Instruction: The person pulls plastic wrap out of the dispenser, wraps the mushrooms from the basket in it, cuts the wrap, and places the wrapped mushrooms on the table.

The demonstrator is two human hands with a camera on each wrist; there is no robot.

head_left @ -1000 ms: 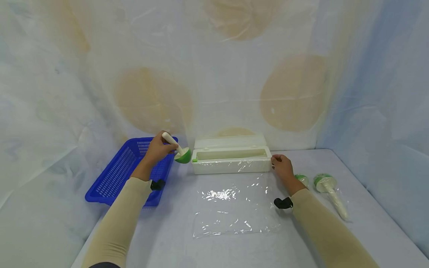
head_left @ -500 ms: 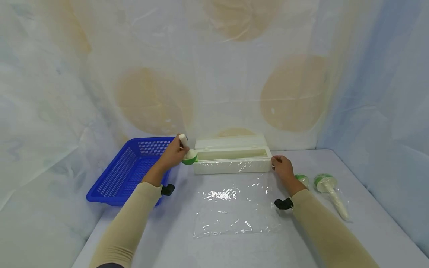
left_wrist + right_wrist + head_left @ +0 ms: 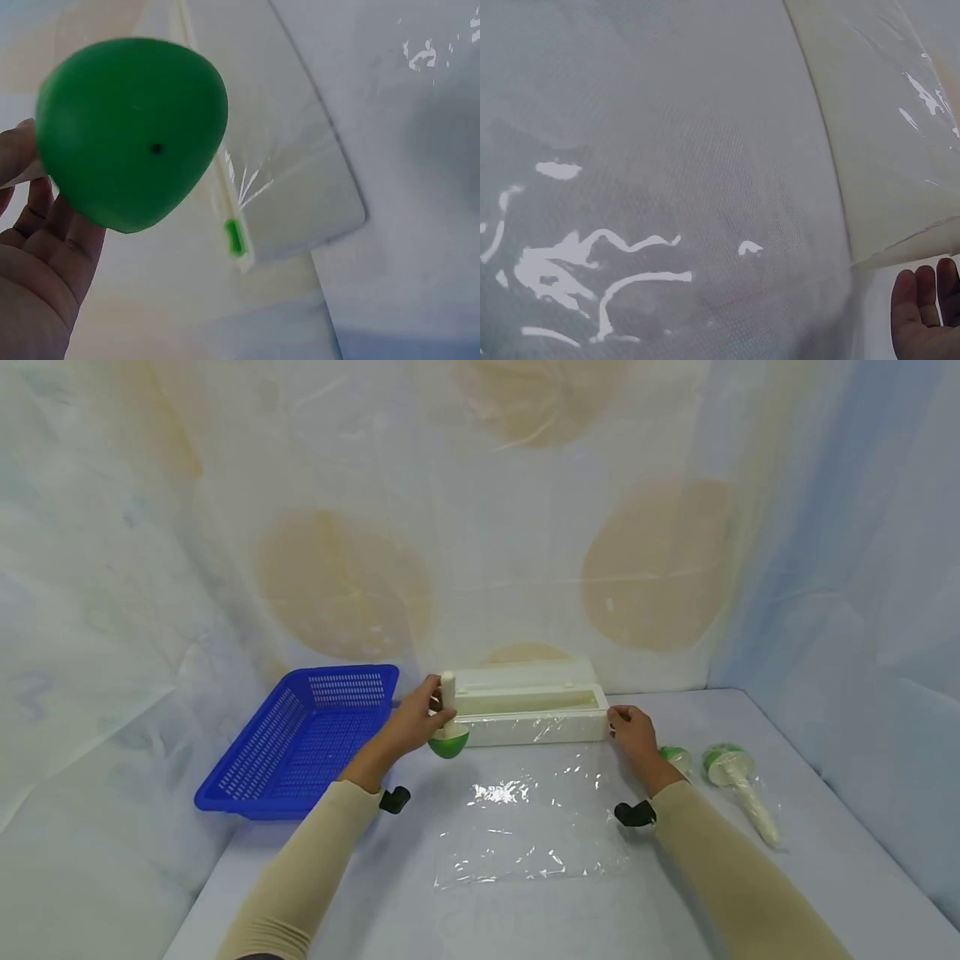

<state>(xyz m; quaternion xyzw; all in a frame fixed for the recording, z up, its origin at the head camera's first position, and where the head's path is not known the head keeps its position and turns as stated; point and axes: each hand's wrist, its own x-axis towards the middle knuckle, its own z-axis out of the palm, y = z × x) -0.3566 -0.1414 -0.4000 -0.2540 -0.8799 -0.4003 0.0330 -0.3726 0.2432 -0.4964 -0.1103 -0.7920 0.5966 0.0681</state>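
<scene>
My left hand (image 3: 414,718) pinches the white handle (image 3: 448,693) of a mushroom-shaped tool, its green dome (image 3: 448,745) pointing down in front of the dispenser's left end. From the left wrist view that dome (image 3: 135,131) looks smooth and round, with one dark dot. The white cling film dispenser (image 3: 540,729) has its lid raised; a green slider (image 3: 235,238) sits at its left end. Clear film (image 3: 517,835) runs from it across the table. My right hand (image 3: 633,731) grips the dispenser's right end, fingertips (image 3: 904,283) right at the film's edge; the thumb is hidden in the right wrist view.
A blue plastic basket (image 3: 247,802) stands on the left of the white table (image 3: 390,910). To the right lies a film-wrapped tool of the same green and white kind (image 3: 738,785); another green dome (image 3: 675,758) is partly behind my right forearm. Patterned sheeting hangs behind.
My left hand has carried the green-domed tool rightward from beside the basket to the dispenser's left end, its handle turning upright. My right hand has stayed in place.
</scene>
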